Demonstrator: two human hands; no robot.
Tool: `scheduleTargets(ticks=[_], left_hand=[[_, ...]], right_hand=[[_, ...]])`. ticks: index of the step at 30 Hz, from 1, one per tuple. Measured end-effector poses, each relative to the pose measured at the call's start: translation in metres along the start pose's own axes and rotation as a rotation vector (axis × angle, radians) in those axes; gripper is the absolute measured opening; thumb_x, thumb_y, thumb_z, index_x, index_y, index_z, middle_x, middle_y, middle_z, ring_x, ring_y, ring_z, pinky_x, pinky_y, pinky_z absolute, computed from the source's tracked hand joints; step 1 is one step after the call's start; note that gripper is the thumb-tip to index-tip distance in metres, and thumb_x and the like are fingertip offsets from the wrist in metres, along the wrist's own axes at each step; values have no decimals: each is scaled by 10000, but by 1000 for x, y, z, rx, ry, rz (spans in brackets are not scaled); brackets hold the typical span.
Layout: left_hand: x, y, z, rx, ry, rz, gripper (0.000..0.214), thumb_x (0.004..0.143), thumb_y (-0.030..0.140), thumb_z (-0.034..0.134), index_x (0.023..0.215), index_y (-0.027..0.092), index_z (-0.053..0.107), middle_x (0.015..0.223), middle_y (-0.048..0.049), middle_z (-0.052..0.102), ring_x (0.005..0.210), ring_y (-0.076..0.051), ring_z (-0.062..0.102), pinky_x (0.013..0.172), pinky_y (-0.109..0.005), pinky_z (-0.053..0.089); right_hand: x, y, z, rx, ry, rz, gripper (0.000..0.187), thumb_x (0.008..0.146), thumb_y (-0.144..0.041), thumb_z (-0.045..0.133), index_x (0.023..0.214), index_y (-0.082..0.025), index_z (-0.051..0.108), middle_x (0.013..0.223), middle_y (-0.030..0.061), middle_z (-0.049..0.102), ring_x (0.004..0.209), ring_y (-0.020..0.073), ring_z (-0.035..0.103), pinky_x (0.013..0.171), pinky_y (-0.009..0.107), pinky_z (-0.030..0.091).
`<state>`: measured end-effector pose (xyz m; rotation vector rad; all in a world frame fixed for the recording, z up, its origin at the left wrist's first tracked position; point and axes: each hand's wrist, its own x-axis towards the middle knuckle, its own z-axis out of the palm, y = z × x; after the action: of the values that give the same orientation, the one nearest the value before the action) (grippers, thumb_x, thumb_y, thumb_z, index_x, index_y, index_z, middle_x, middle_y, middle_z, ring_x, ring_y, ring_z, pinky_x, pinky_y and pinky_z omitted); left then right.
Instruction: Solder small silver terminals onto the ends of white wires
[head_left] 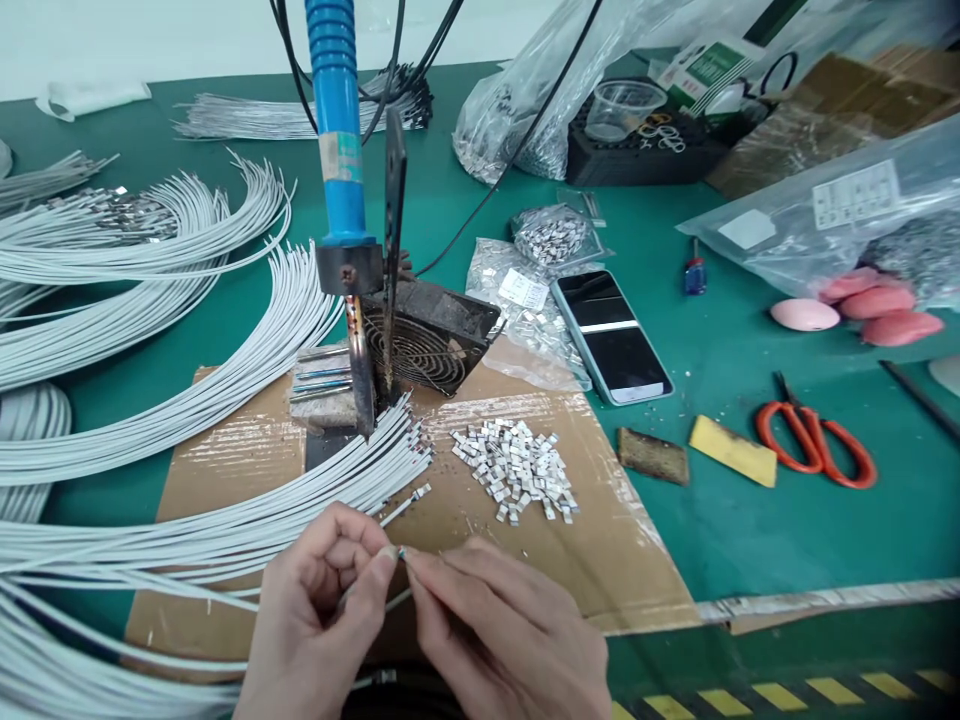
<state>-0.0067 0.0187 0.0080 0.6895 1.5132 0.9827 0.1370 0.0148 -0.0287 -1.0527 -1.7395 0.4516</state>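
Observation:
My left hand (319,610) is closed in a pinch on the end of a thin white cable (395,603) at the bottom centre. My right hand (510,630) meets it fingertip to fingertip, pinched on something tiny at the cable tip. Both hands hover over a taped cardboard sheet (637,560). A fan of white cables (225,540) lies just left of the hands, ends pointing right. A pile of small silver-white connectors (517,468) sits on the cardboard above my right hand. A blue-handled soldering iron (339,150) stands clamped upright beyond the cables.
A small black fan (431,340) sits behind the iron. A phone (611,335), bags of parts (555,235), a yellow sponge (733,451), red scissors (817,445), a small screwdriver (695,270) and pink objects (885,305) lie on the green table. More white cable bundles (112,260) cover the left.

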Motion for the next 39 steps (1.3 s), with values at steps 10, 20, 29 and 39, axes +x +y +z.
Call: scheduleTargets(ticks=[10,20,29,39], left_hand=[[8,0,-10,49,-75,67,144,757,241,855,687,183,743,645,11,690,496,-61,504,482,-137,370],[14,-13,-27,170,-201,209,150,916,249,758,770,217,765,880,-44,766,609,-116,647,506,-165,463],[8,-6,-17,152,-106,209,171,867,206,762,696,208,759,835,-58,766,732,-164,704,533,-156,477],[12,-5,-23,215,-174,204,173,896,203,743,724,201,763,877,-69,794,699,-150,724,607,-168,548]], right_hand=[[13,-5,-13,540,145,849,68,856,-246,825,808,-283,856,594,-49,721,445,77,630,482,147,541],[18,3,-6,584,46,640,196,865,-159,811,900,-329,902,716,-3,762,526,94,592,505,183,504],[21,3,-7,585,1,660,223,858,-155,814,926,-346,906,724,8,760,585,108,650,514,170,502],[20,2,-8,584,-3,656,259,837,-136,816,939,-357,906,720,16,757,567,108,638,492,169,484]])
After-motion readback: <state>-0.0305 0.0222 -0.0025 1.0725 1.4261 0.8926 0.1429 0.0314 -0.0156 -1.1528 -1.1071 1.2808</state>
